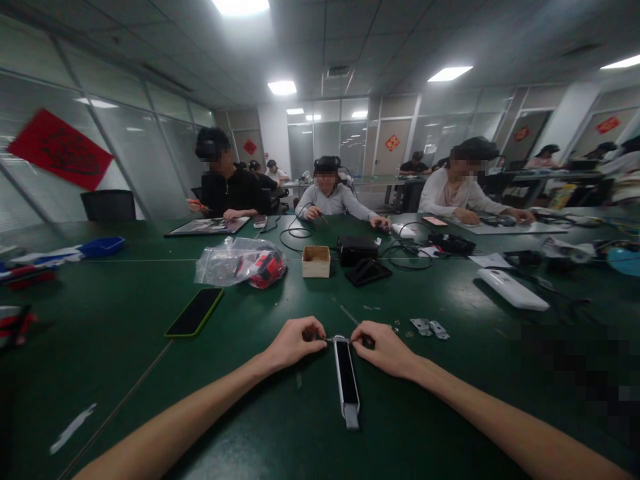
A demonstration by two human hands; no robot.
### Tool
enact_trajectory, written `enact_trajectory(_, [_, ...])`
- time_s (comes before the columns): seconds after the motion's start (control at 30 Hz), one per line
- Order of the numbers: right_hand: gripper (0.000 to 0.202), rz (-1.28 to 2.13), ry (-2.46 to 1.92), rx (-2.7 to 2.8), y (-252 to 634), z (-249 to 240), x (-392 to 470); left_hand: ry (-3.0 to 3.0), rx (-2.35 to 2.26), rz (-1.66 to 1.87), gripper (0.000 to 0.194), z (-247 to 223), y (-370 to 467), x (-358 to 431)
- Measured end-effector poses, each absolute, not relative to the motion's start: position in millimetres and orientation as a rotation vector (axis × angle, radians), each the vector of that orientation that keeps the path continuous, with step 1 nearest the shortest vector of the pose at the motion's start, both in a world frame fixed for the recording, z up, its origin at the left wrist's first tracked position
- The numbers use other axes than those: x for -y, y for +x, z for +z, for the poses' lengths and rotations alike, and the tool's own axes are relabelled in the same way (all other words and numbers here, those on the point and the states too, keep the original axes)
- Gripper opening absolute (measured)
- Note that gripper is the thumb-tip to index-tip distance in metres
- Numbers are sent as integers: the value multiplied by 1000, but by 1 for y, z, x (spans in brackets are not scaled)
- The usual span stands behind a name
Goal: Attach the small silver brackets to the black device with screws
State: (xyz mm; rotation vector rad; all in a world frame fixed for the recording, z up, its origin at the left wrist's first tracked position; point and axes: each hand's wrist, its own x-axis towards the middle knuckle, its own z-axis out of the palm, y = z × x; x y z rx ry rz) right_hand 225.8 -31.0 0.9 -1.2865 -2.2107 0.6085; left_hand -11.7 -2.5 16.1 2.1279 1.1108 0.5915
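Note:
A long narrow device with a white frame and a black face [347, 377] lies on the green table between my hands, pointing towards me. My left hand [299, 343] is closed in a pinch at its far left corner, on a small metal piece [329, 341] too tiny to name exactly. At the opposite corner, my right hand [381, 347] has its fingertips pressed together against the device's edge. Whatever lies between those fingertips is hidden. Right of that hand are two metal brackets [429, 328] and several tiny loose parts [397, 327].
A phone with a green edge [195, 312] lies to the left. Farther off are a plastic bag with red-and-black contents [245, 262], a small cardboard box [316, 262], a black box [357, 250] and a white device [513, 289]. Several people sit across the table.

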Motion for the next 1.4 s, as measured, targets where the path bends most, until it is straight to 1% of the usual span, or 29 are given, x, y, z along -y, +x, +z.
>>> enact_trajectory(0.53, [14,602,-1281,2218,225,12,35,2196,-1137,639,10,15,-9,4])
enact_trajectory(0.9, [11,542,-1231,2211,227,-1,30,2252,-1103,643,9,11,-2,7])
enact_trajectory(1.17, [10,483,-1225,2251,227,2,32,2300,-1088,659,11,9,-2,6])
enact_trajectory(1.3, [12,440,-1206,2332,229,10,31,2298,-1085,643,11,10,-1,7])
enact_trajectory(1.4, [14,390,-1190,2398,241,27,25,2294,-1082,633,11,11,-1,7])
